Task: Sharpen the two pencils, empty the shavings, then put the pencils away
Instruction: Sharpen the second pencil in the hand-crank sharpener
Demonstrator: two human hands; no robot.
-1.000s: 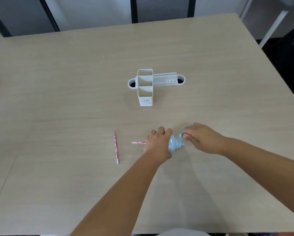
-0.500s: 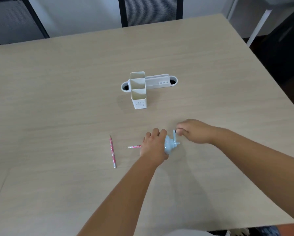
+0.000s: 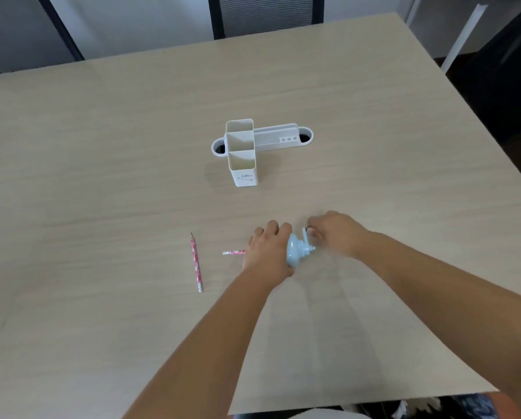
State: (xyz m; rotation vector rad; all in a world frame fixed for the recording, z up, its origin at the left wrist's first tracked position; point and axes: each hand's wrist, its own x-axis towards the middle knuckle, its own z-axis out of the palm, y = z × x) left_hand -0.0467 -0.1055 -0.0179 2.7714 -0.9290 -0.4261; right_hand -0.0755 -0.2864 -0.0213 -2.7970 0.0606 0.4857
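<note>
A light blue crank sharpener (image 3: 295, 251) lies on the wooden table (image 3: 102, 176) near its front middle. My left hand (image 3: 268, 251) grips its body and hides most of it. My right hand (image 3: 334, 232) pinches the small crank handle at its right end. One pink patterned pencil (image 3: 234, 252) sticks out to the left from under my left hand, its tip hidden inside the sharpener. The second pink pencil (image 3: 196, 263) lies loose on the table further left, point away from me. The white pencil holder (image 3: 242, 152) stands beyond, at mid-table.
A flat white cable grommet tray (image 3: 283, 139) lies behind the holder. Chairs (image 3: 268, 16) stand past the far edge. The table's right edge (image 3: 464, 101) drops off to dark floor.
My right hand has moved around the crank handle, from low against the sharpener to higher beside it. The left hand keeps its grip. The camera view shifted slightly.
</note>
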